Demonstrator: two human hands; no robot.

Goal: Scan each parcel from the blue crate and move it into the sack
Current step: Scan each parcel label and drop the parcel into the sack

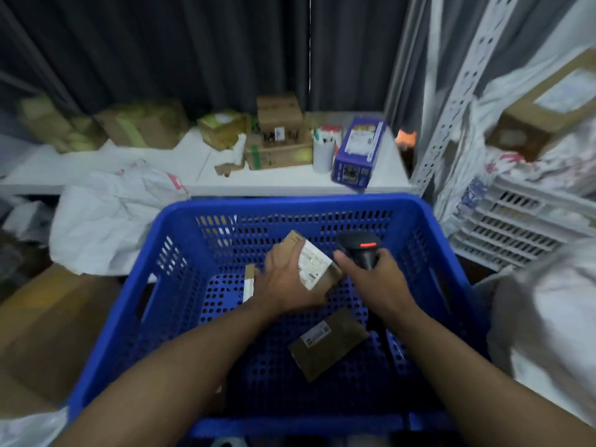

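Parcel [327, 346] in crate [290, 203], table [290, 185] behind it, sack [106, 227] seemingly to the crate's left

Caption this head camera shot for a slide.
In the blue crate, the left hand grips a labelled parcel while the right hand holds a scanner beside it.

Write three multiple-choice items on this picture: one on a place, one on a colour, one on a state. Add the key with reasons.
1. The unheld brown parcel nearest the camera lies:
A) on a chair
B) on the floor of the blue crate
C) on a shelf

2. The light on the scanner is:
A) red
B) green
C) white

3. The left hand is:
A) open and empty
B) flat on the crate's rim
C) gripping a labelled parcel

Key:
1 B, it lies flat on the perforated blue floor.
2 A, a red bar glows on the scanner's head.
3 C, thumb and fingers wrap the parcel.
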